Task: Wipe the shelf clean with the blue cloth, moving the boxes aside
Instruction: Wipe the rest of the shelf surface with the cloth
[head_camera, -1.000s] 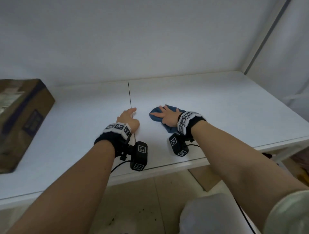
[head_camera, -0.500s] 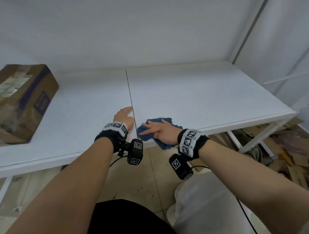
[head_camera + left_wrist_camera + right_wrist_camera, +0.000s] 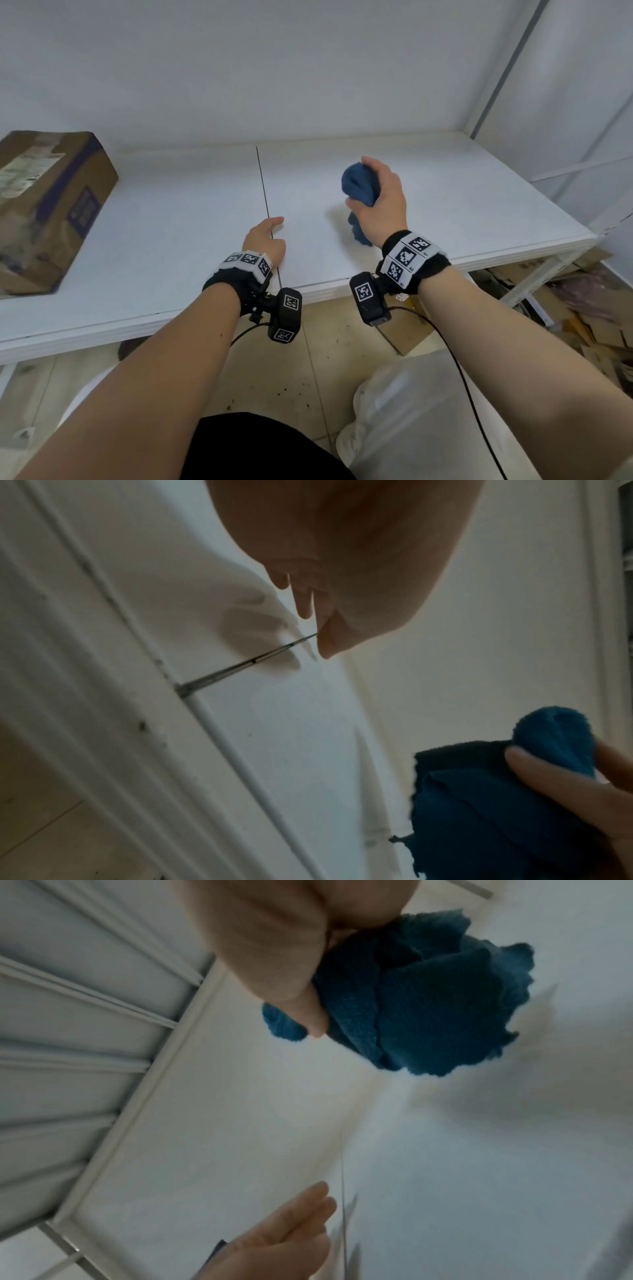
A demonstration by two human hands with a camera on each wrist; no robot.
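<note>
My right hand point(image 3: 375, 202) grips the bunched blue cloth point(image 3: 360, 186) and holds it lifted above the white shelf point(image 3: 462, 205), right of the seam. In the right wrist view the cloth point(image 3: 421, 1001) hangs crumpled from my thumb and fingers. My left hand point(image 3: 265, 238) rests flat on the shelf beside the dark seam point(image 3: 263, 181), fingers straight, holding nothing. A brown cardboard box point(image 3: 44, 205) sits on the shelf at the far left, well apart from both hands. The left wrist view shows my left fingers point(image 3: 308, 601) near the seam and the cloth point(image 3: 496, 791) at lower right.
A white wall point(image 3: 274, 68) closes the back of the shelf and a white upright post point(image 3: 493, 82) stands at its right rear corner. Below the shelf's front edge lies tiled floor point(image 3: 274, 377), with flattened cardboard point(image 3: 582, 308) at the right.
My right hand was pressing the cloth flat near the shelf's front edge; it has now bunched the cloth up and lifted it off the surface, further back and right. The left hand has stayed put.
</note>
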